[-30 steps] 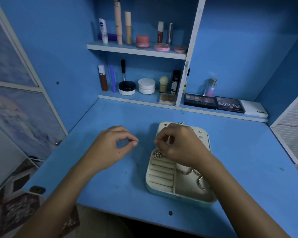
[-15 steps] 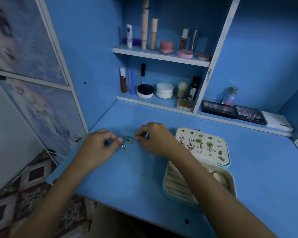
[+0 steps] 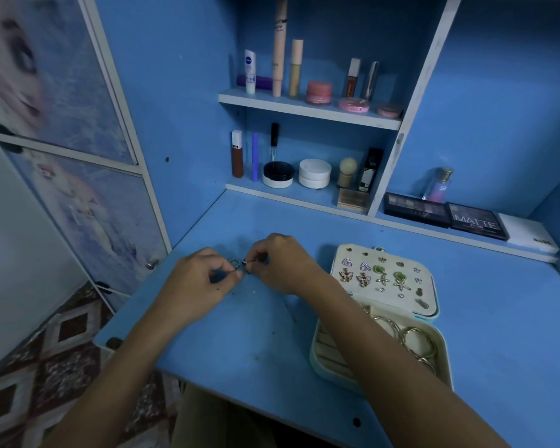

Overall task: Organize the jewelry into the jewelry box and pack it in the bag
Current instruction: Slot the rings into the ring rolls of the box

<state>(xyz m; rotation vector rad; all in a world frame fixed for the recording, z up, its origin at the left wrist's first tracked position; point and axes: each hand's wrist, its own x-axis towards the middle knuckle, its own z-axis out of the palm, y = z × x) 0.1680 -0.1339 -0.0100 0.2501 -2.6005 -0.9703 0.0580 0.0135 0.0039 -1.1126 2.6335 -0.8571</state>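
- Two hands meet at the surface's [image 3: 304,344] left; left hand [image 3: 191,286] and right hand [image 3: 278,263] each pinch small rings [image 3: 238,266] between curled fingertips
- Jewelry box [image 3: 434,315] lies open to the right, well apart; right hand nearer; bag not in view

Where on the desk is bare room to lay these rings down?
Bare desk lies between the forearms, left of the open jewelry box. More lies right of the box, and behind both hands up to the lower shelf. It is crowded where the left hand and right hand pinch the rings.
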